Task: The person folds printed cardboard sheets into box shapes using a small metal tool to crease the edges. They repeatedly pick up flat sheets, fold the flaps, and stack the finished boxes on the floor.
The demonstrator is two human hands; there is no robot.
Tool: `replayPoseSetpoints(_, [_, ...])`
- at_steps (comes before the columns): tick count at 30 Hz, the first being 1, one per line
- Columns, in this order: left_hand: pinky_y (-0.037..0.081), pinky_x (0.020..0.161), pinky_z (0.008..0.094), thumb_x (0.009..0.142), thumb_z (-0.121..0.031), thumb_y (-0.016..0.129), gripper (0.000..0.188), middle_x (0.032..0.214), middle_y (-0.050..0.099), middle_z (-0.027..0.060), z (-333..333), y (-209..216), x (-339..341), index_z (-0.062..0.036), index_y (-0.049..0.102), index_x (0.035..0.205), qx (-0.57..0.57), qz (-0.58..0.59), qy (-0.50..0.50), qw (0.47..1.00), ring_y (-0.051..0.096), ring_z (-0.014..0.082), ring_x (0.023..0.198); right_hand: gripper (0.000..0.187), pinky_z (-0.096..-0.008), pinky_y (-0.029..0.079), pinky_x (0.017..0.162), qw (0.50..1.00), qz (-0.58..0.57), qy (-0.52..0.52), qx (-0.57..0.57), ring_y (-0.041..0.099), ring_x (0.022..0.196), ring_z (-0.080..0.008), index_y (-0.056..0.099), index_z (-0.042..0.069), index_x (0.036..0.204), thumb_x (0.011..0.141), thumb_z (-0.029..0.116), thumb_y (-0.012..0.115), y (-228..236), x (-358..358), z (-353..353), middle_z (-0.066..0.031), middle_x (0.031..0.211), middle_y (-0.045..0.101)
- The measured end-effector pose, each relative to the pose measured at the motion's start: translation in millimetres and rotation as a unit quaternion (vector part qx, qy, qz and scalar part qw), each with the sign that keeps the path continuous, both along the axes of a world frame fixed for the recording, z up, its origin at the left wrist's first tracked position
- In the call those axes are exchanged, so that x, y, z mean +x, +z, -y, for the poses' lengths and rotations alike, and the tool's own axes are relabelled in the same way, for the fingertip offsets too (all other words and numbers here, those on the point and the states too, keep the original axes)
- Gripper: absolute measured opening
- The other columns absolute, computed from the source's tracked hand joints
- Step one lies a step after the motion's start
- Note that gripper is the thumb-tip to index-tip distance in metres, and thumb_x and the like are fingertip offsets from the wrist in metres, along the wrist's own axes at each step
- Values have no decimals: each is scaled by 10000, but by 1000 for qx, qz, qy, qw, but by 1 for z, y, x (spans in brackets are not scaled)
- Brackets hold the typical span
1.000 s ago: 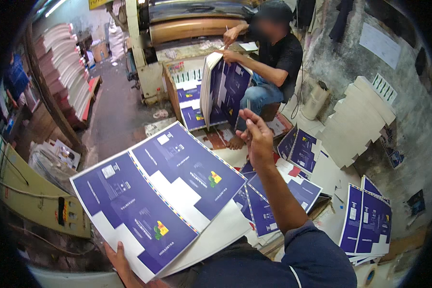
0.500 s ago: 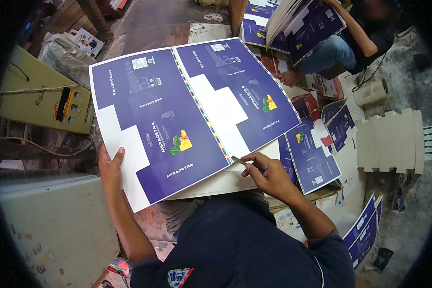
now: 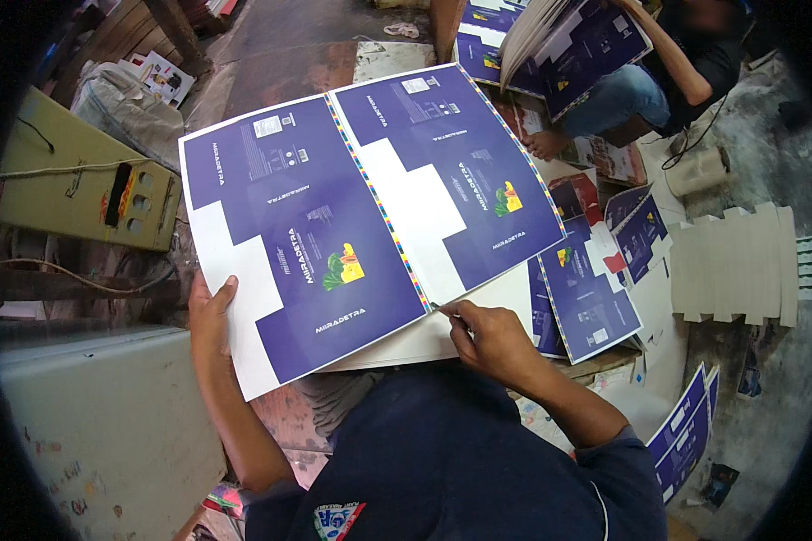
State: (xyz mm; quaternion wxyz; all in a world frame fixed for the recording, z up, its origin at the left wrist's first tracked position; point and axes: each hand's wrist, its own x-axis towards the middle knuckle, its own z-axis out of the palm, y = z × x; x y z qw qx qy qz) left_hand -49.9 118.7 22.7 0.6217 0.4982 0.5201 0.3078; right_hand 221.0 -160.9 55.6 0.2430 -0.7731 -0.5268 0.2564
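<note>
A large printed card sheet [image 3: 311,257], purple with white cut-out shapes and vegetable pictures, lies tilted across my lap. A strip of small coloured squares runs down its middle. My left hand [image 3: 211,316] grips the sheet's left edge, thumb on top and fingers hidden underneath. My right hand [image 3: 496,338] is closed at the near edge, by the lower end of the coloured strip. It pinches a thin grey blade-like tool [image 3: 436,307], whose tip touches the sheet's edge; most of it is hidden by the fingers. White board [image 3: 397,350] shows beneath the sheet.
More purple printed sheets [image 3: 595,311] lie to the right, beside a stack of pale card [image 3: 735,266]. At the far right another person [image 3: 668,81] holds a bundle of similar sheets. A yellow-green metal cabinet [image 3: 72,180] and a pale panel [image 3: 99,406] stand on the left.
My right hand has moved slightly left and closed further over the tool, bringing its tip to the sheet's edge. The sheet's upper left corner has shifted a little right and down.
</note>
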Motion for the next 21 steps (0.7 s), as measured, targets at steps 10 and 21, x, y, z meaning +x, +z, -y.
replayPoseSetpoints(10, [517, 878, 317, 882, 32, 601, 417, 1167, 643, 139, -5, -9, -6, 8, 503, 1287, -35, -11, -6, 999, 656, 206, 992, 220, -439, 538, 650, 991, -11, 72, -116, 681, 684, -358, 655, 0, 1064, 874, 24, 547, 13, -7, -4, -206, 780, 678])
replayPoseSetpoints(21, [475, 947, 337, 871, -11, 628, 449, 1185, 627, 145, -1, 1, -3, 20, 497, 1299, 12, 4, -4, 1000, 622, 210, 1060, 491, -455, 429, 1017, 979, 150, 106, 91, 531, 1179, -299, 614, 78, 1208, 730, 57, 724, -2, 35, -15, -120, 1201, 599])
